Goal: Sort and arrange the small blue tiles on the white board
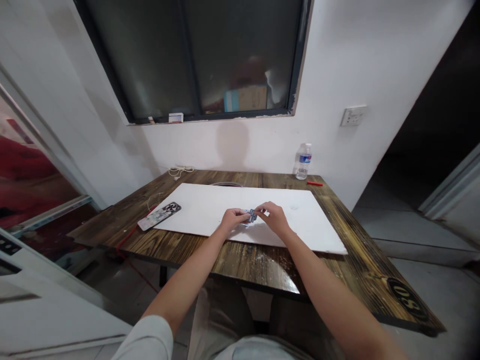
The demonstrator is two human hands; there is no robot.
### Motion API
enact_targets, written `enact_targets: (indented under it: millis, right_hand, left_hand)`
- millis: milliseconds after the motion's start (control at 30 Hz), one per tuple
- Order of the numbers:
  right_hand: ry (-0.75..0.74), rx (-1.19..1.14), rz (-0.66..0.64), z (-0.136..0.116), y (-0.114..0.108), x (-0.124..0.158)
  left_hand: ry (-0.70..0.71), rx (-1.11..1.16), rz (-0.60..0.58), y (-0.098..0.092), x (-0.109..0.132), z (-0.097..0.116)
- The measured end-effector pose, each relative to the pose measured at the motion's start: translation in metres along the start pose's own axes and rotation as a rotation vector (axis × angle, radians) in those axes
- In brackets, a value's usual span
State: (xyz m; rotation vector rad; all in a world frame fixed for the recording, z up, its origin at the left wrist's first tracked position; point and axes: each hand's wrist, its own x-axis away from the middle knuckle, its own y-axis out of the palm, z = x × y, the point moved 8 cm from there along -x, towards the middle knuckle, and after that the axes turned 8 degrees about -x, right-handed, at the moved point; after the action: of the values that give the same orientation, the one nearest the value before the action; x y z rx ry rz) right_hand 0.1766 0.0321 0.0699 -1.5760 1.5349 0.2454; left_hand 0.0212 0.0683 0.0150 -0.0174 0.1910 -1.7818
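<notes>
Whitewashed walls are seen around a dark-framed window, and a burnt-grain wooden tabletop is set against the wall below it. A large white sheet is laid across the middle of the tabletop, angled slightly, with its front right corner close to the front edge.

Near the centre of the sheet, a small blue-and-white piece is held between the two hands; its exact kind is too small to tell. It is pinched by the fingertips of the left hand and the right hand, which are brought close together over the sheet, with the forearms reaching in from the front edge.

Other items are spread around the sheet. A phone in a patterned case lies at the left edge of the sheet, overlapping it slightly, and a red cord hangs down over the front left edge of the tabletop. A coiled white cable is placed at the back left edge, while a round metal rim is partly hidden behind the sheet. Toward the back right corner stand a plastic water bottle and, just beside it, a red pen — both well apart from the hands. A black round badge is fixed near the front right corner.
</notes>
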Motion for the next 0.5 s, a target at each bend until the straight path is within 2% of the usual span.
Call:
enact_targets:
  millis: [300,500]
  right_hand:
    - [-0.054,-0.015,0.023,0.0013,0.0022,0.0004]
    - [-0.065,-0.024,-0.008,0.0006,0.0032,-0.0005]
  left_hand:
    - [0.006,0.034,-0.063,0.004,0.0009,0.0024]
    - [0.006,0.04,-0.087,0.0054,0.0023,0.0034]
